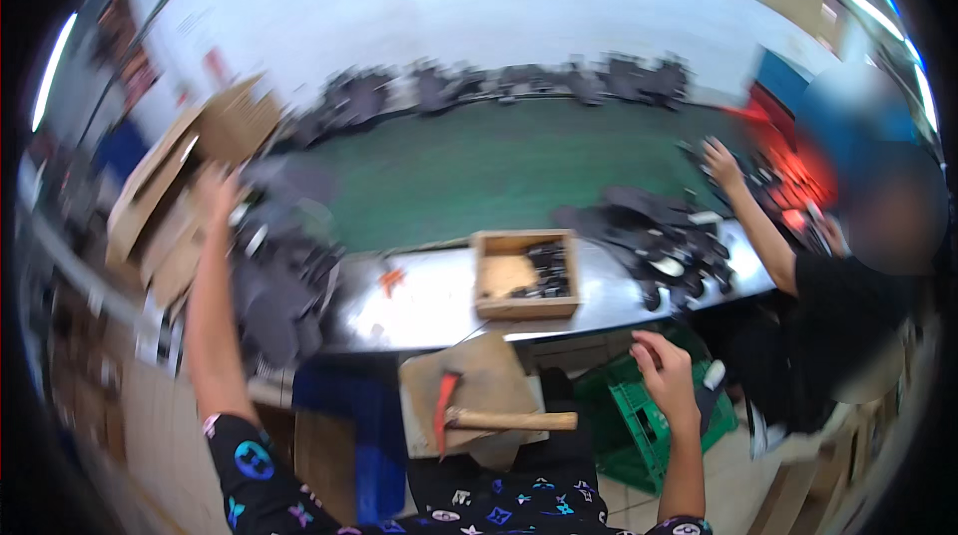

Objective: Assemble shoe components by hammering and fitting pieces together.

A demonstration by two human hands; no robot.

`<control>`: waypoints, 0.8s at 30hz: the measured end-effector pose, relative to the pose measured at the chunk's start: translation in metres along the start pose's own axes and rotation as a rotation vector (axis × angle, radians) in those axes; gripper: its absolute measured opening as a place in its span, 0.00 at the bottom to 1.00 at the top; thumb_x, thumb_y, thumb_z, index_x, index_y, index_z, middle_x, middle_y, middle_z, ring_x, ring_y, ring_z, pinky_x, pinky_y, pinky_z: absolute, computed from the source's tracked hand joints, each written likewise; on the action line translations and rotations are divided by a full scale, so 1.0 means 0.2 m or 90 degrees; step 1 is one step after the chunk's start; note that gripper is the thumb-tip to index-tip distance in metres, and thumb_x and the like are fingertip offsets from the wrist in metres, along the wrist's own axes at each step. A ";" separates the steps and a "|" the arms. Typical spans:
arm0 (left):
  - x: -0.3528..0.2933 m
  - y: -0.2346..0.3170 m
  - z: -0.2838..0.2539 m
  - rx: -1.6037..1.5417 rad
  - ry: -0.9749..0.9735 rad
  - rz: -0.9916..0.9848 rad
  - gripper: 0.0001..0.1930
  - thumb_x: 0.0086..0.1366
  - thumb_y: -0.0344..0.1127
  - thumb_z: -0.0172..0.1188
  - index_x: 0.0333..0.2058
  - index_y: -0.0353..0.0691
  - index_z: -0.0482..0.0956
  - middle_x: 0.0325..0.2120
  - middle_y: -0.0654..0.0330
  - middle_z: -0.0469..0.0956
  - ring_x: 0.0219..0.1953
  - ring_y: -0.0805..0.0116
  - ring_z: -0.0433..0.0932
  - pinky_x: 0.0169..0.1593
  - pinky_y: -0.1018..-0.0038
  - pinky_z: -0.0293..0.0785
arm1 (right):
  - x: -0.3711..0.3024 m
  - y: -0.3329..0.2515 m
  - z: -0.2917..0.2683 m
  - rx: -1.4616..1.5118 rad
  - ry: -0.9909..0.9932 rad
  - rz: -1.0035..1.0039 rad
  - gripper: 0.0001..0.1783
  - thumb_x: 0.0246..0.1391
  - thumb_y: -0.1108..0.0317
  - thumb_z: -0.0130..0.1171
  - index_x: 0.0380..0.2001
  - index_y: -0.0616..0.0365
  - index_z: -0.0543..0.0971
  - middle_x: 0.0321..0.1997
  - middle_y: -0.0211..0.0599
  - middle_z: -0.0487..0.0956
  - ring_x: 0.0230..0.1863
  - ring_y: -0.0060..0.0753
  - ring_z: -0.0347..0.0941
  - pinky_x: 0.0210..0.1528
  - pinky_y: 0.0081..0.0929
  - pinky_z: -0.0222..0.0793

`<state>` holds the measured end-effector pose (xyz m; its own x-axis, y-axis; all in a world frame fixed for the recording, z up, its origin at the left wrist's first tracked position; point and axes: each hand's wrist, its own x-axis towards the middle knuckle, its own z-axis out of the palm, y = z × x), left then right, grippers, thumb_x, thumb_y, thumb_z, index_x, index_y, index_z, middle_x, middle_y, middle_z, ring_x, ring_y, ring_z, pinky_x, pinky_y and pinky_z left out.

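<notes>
My left hand (218, 192) reaches out to the far left, over the edge of an open cardboard box (165, 201) and beside a heap of dark grey flat pieces (274, 300). Motion blurs its fingers, so its grip is unclear. Over a green plastic crate (639, 435) at my right hovers my right hand (667, 380), fingers loosely bent, tips apart, nothing visible between them. A dark grey piece with a white end (713, 375) shows just beyond that wrist. In front of my lap, a hammer (509, 420) with a wooden handle and red head lies on a worn board (489, 365).
A wooden box (526, 310) holding small dark parts sits at the metal table's near edge (399, 320). Orange bits (390, 277) lie left of it. More grey pieces (659, 236) are piled at right, where a co-worker's arm (763, 226) reaches over the green surface (469, 171).
</notes>
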<state>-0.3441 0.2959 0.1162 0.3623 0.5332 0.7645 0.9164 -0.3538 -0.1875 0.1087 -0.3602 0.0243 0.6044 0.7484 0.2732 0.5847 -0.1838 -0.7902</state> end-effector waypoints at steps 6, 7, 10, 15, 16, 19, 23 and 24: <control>-0.06 0.22 0.13 -0.065 -0.064 -0.238 0.31 0.65 0.36 0.55 0.65 0.32 0.61 0.69 0.39 0.54 0.71 0.41 0.51 0.71 0.50 0.47 | 0.27 0.28 0.00 -0.202 0.214 0.002 0.29 0.58 0.54 0.61 0.55 0.63 0.71 0.50 0.49 0.74 0.45 0.59 0.76 0.44 0.43 0.74; -0.09 0.35 0.04 -0.180 -0.047 -0.139 0.30 0.65 0.34 0.55 0.64 0.33 0.62 0.69 0.41 0.54 0.72 0.43 0.50 0.71 0.48 0.46 | 0.36 0.29 0.01 -0.295 0.212 0.014 0.34 0.57 0.53 0.62 0.60 0.61 0.67 0.56 0.51 0.70 0.48 0.59 0.75 0.45 0.44 0.75; -0.20 0.94 -0.45 -0.443 -0.121 0.061 0.28 0.64 0.32 0.57 0.63 0.36 0.65 0.70 0.48 0.54 0.73 0.48 0.49 0.71 0.45 0.40 | 0.68 0.35 -0.04 -0.376 0.243 0.084 0.40 0.52 0.57 0.67 0.64 0.58 0.63 0.65 0.56 0.62 0.57 0.63 0.69 0.56 0.47 0.70; -0.47 1.41 -1.22 -0.450 -0.248 0.204 0.25 0.62 0.34 0.60 0.58 0.40 0.70 0.70 0.49 0.54 0.73 0.51 0.50 0.72 0.46 0.33 | 1.08 0.46 0.00 -0.582 0.074 -0.031 0.24 0.53 0.56 0.64 0.51 0.56 0.79 0.52 0.48 0.74 0.55 0.57 0.71 0.54 0.47 0.70; -0.52 1.45 -1.28 -0.470 -0.269 0.229 0.24 0.62 0.34 0.60 0.58 0.40 0.71 0.70 0.49 0.54 0.74 0.51 0.49 0.72 0.45 0.33 | 1.13 0.54 -0.01 -0.600 0.051 -0.037 0.19 0.54 0.57 0.63 0.45 0.56 0.81 0.47 0.47 0.76 0.53 0.55 0.73 0.52 0.47 0.71; -0.61 1.42 -1.39 -0.512 -0.288 0.225 0.18 0.63 0.35 0.60 0.52 0.40 0.76 0.70 0.48 0.56 0.73 0.51 0.49 0.71 0.44 0.31 | 1.22 0.54 0.06 -0.559 0.024 -0.035 0.14 0.55 0.60 0.62 0.37 0.58 0.84 0.42 0.46 0.79 0.50 0.54 0.76 0.47 0.48 0.72; -0.69 1.38 -1.44 -0.572 -0.293 0.188 0.16 0.65 0.35 0.60 0.50 0.40 0.78 0.69 0.47 0.58 0.73 0.50 0.51 0.71 0.44 0.34 | 1.19 0.56 0.04 -0.457 0.068 -0.032 0.12 0.54 0.65 0.59 0.31 0.65 0.81 0.34 0.53 0.81 0.41 0.56 0.80 0.42 0.48 0.75; -0.70 1.39 -1.45 -0.584 -0.290 0.197 0.16 0.65 0.35 0.60 0.50 0.40 0.78 0.69 0.47 0.58 0.73 0.50 0.51 0.71 0.44 0.34 | 1.20 0.54 0.01 -0.350 0.108 -0.056 0.12 0.53 0.66 0.59 0.31 0.67 0.81 0.31 0.55 0.81 0.39 0.56 0.80 0.42 0.47 0.75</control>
<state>-0.1895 -0.0991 0.1363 0.7603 0.4911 0.4252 0.3641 -0.8643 0.3471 0.3169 -0.1998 0.0032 0.5931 0.6710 0.4451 0.8040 -0.4642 -0.3716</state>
